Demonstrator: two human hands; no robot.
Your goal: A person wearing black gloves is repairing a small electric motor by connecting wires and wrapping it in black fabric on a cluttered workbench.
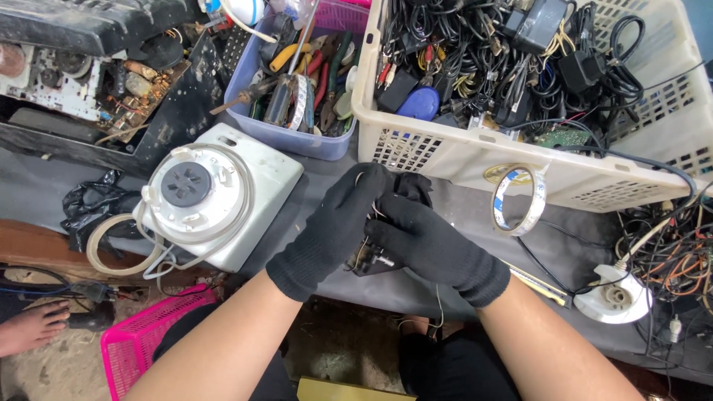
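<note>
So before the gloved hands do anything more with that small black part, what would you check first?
1. Both hands on the small black part: ok; left hand and right hand meet around it.
2. Gloves on: ok.
3. Which wires on the part are attached: cannot tell, hidden.
4. Tape roll within reach: ok, leaning on the white basket.
5. Tools handy: ok, in the blue tub.

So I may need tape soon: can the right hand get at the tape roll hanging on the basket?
Probably yes: the tape roll hangs just beside the right hand, nothing between, though both hands hold a small black part.
</note>
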